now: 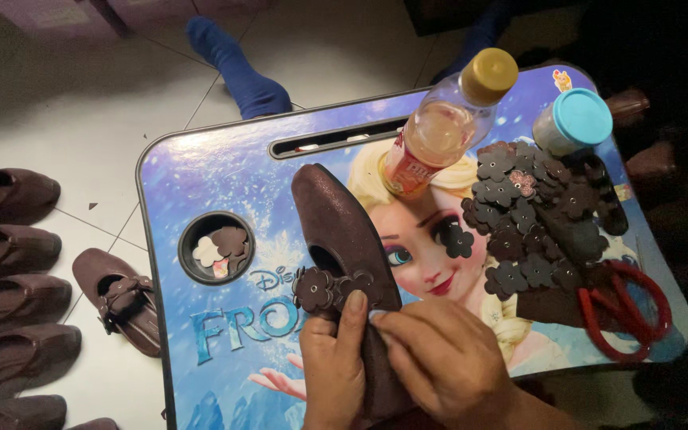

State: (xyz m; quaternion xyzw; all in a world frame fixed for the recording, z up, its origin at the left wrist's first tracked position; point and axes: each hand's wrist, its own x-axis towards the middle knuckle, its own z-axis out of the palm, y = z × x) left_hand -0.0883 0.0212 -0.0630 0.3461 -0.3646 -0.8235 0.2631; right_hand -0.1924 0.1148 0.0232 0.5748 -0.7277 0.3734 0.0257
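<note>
Shoe: a dark brown flat shoe (342,239) lies on the lap table (224,179), near its centre, with the toe pointing to about 11 o'clock and the heel end covered by the hands
Flower trim: a row of brown flower-shaped pieces (330,288) sits across the shoe opening — just above the thumbs
Left hand: the left hand (333,368) is closed around the rear part of the shoe from the 7 o'clock side; its thumb lies on the upper, touching the flower trim
Right hand: the right hand (445,356) comes from 5 o'clock, fingers bent and pinched together at the edge of the shoe beside the left thumb; I cannot tell what is between the fingertips
Loose flowers: a pile of brown flower cut-outs (529,216) lies on the table at 2 o'clock from the shoe, well apart from the hands
Scissors: red-handled scissors (629,312) rest at 3 o'clock, near the right edge of the table
Bottle: a clear bottle with a yellow-brown cap (447,121) lies tilted at 1 o'clock
Jar: a small container with a light blue lid (573,121) stands at the far right corner
Cup hole: the round recess (216,247) at 9 o'clock holds a few small pieces
Floor: more brown shoes (11,263) are lined up at the left — one of them (119,299) lies just beside the table edge
</note>
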